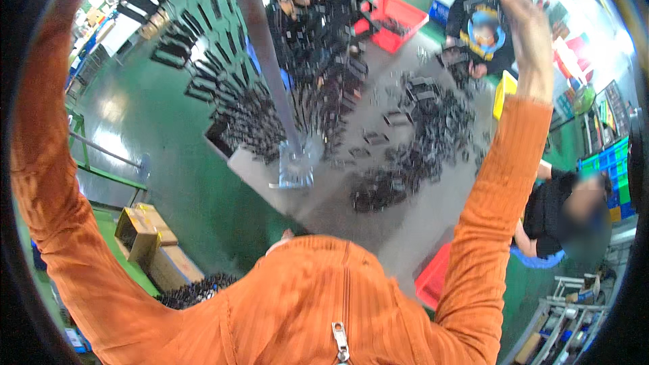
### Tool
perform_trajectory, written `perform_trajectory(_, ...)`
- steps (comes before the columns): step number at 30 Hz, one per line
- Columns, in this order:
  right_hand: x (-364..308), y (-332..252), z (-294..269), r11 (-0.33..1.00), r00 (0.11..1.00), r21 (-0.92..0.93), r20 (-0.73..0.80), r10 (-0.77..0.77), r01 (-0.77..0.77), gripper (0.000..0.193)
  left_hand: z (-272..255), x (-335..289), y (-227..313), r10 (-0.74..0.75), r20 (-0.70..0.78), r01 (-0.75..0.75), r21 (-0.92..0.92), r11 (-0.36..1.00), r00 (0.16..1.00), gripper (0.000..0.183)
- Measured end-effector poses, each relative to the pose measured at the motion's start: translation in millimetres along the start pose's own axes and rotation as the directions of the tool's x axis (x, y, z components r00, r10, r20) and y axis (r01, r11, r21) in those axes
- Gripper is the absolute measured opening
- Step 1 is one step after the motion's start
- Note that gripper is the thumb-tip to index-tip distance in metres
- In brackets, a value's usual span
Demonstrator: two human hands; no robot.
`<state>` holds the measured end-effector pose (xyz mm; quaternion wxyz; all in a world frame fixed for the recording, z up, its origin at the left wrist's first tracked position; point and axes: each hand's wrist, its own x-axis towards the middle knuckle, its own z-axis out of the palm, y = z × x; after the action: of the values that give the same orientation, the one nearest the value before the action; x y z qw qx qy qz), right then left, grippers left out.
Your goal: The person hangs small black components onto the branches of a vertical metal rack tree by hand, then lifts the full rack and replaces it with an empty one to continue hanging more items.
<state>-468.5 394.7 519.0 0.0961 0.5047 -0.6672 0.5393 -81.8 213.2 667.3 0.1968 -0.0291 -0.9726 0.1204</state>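
Both my arms, in orange ribbed sleeves, are raised along the two sides of the view. My right hand (526, 23) is up at the upper right, with fingers stretched out and bent toward the left; I see nothing in it. Behind it, farther off, is a co-worker. My left forearm (44, 155) runs up the left rim, where the hand is lost beyond the edge. Between my arms stands a grey pole (267, 47) on a base wrapped in clear plastic (296, 169). Many small black rectangular frames (216, 88) hang fanned out around the pole.
Loose black parts (422, 142) lie heaped on the grey table (338, 213). Red bins (399, 17) stand at its far side and near right. Two co-workers (466, 17) in black sit along the right. Cardboard boxes (145, 230) sit at lower left by a green frame (88, 149).
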Motion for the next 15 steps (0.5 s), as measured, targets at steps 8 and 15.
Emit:
perform_trajectory(8, -26.7, -53.5, 51.7, 0.912, 0.986, -0.409, -0.157, -0.060, -0.010, 0.033, -24.3, 6.8, 43.7, -0.116, 0.187, 0.110, 0.044, 0.993, 0.976, 0.045)
perform_trajectory(15, -40.6, -169.4, 139.3, 0.877, 0.841, -0.061, -0.261, -0.475, 0.476, 0.014, -7.9, 8.5, 16.0, -0.033, 0.149, 0.030, 0.021, 0.999, 0.988, 0.035)
